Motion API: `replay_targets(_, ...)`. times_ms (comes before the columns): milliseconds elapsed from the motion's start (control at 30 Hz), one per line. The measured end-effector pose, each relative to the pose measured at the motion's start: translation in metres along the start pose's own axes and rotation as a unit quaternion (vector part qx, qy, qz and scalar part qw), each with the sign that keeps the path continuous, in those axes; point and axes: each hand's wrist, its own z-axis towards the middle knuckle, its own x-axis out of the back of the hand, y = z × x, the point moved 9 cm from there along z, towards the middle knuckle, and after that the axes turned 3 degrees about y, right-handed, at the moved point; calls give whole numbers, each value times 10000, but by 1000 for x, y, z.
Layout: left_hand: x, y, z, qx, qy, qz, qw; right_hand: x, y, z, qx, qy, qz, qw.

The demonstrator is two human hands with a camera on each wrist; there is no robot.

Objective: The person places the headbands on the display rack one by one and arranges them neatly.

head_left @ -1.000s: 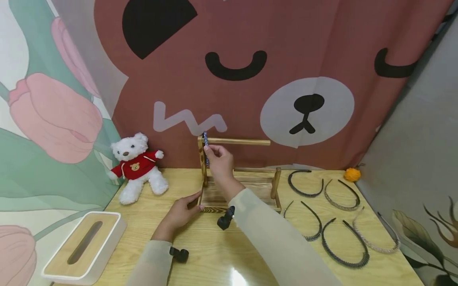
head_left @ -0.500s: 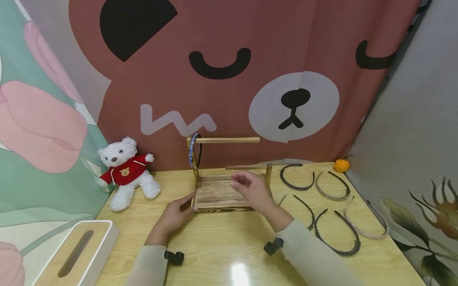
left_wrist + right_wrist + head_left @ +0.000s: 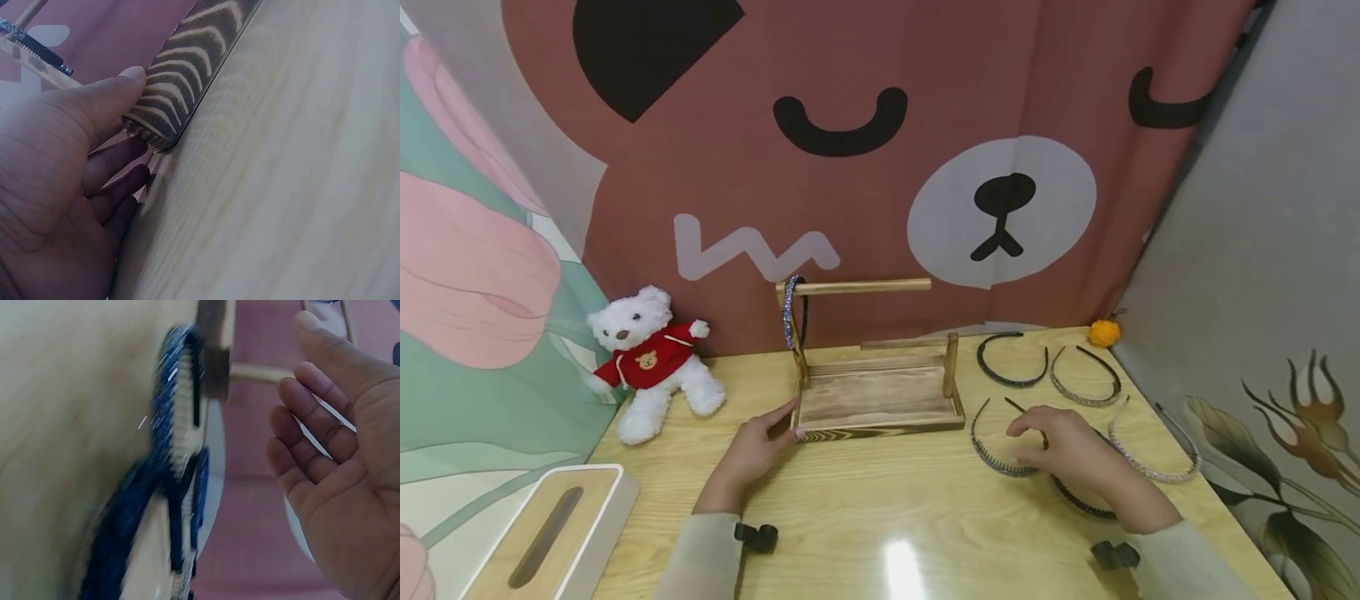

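Note:
My left hand (image 3: 751, 457) holds the front left corner of a wooden rack (image 3: 865, 432), its thumb on the striped front edge (image 3: 181, 69) and its fingers around the side. A sparkly blue headband (image 3: 788, 312) hangs at the left end of the rack's upper bar (image 3: 872, 287). To the right of the rack, my right hand (image 3: 1071, 450) hovers over the headbands with nothing in it. Nearest to its fingertips lies a toothed dark headband (image 3: 988, 457). Another dark headband (image 3: 1078, 502) is partly hidden under the hand. Dark blue headbands (image 3: 164, 406) look blurred in the right wrist view.
Further headbands lie at the right: a dark one (image 3: 1000, 380), a greyish one (image 3: 1086, 400) and a pale one (image 3: 1172, 477). An orange pompom (image 3: 1103, 333) sits at the back. On the left are a white teddy bear (image 3: 651, 358) and a tissue box (image 3: 550, 533).
My right hand has let go of the blue headband, which now hangs on the upper bar, and has moved right and down to the headbands on the table. My left hand stays at the rack.

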Motion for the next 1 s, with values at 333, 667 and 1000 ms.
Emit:
replay_targets(333, 0, -5, -1, 192, -58, -99, 9998, -13, 9, -7, 403, -664, -630, 9950)
replay_targets(667, -1, -5, 2, 94, -99, -222, 9997, -23, 0, -8, 1321, -546, -1220, 9822)
replay_targets(1000, -1, -4, 1, 140, -113, -256, 9995, -24, -2, -9, 1307, -580, -1309, 9810)
